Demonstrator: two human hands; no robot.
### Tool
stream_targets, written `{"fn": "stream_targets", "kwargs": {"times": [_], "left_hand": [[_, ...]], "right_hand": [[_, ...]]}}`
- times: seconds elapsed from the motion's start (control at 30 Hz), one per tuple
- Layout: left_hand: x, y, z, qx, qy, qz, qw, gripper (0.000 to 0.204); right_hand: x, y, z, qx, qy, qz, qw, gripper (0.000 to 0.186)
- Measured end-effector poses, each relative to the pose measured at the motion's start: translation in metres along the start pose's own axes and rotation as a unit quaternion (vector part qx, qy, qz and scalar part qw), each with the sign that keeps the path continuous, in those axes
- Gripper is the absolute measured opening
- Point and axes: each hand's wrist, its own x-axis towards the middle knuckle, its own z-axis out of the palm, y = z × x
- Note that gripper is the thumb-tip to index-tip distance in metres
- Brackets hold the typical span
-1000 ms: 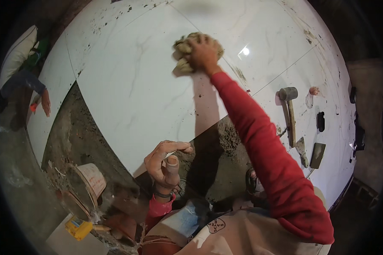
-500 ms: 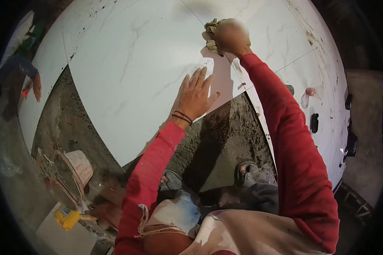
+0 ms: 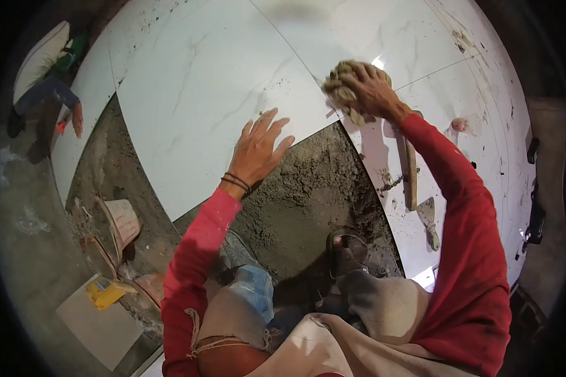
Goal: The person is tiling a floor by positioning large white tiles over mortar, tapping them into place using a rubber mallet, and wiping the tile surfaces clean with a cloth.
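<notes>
Right hand [image 3: 376, 93] clamped over a bunched cloth [image 3: 341, 85], fingers curled across its top. Cloth lies on the tiled floor [image 3: 415, 60], just past the far corner of the bare mortar patch [image 3: 308, 188]; bunching probably gives a thick pad to press through. Left hand [image 3: 258, 143] empty, palm down, fingers spread over the near edge of the large white tile [image 3: 188, 119]: perhaps a prop for the forward lean, though cannot tell whether it bears weight. Wooden handle [image 3: 410, 176] and scraper [image 3: 431, 229] lie beside the patch's right edge, likely kept within reach. Bucket [image 3: 127, 220] tipped over, left of the tile's nearest corner, seemingly out of the way.
</notes>
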Motion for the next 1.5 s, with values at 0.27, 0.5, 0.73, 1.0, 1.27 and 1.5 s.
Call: {"fn": "stream_targets", "kwargs": {"times": [0.27, 0.5, 0.73, 1.0, 1.27, 1.5], "left_hand": [[0.046, 0.043, -0.01, 0.05, -0.12, 0.007, 0.991, 0.033], [0.118, 0.064, 0.059, 0.031, -0.041, -0.274, 0.96, 0.05], [0.114, 0.078, 0.06, -0.166, -0.058, -0.382, 0.907, 0.041], [0.103, 0.071, 0.078, -0.149, -0.031, -0.371, 0.916, 0.026], [0.093, 0.068, 0.089, -0.089, 0.03, -0.329, 0.94, 0.023], [0.094, 0.067, 0.092, -0.088, 0.025, -0.329, 0.94, 0.03]], "right_hand": [[0.035, 0.029, 0.032, 0.053, 0.016, -0.016, 0.998, 0.054], [0.115, -0.003, 0.05, -0.017, 0.038, -0.073, 0.996, 0.049], [0.072, -0.004, 0.019, -0.038, -0.058, -0.106, 0.992, 0.054], [0.023, -0.005, -0.002, -0.046, -0.069, -0.159, 0.984, 0.059], [-0.029, -0.016, -0.022, 0.02, -0.109, -0.116, 0.987, 0.045], [-0.058, -0.021, -0.042, 0.044, -0.108, -0.159, 0.98, 0.046]]}}
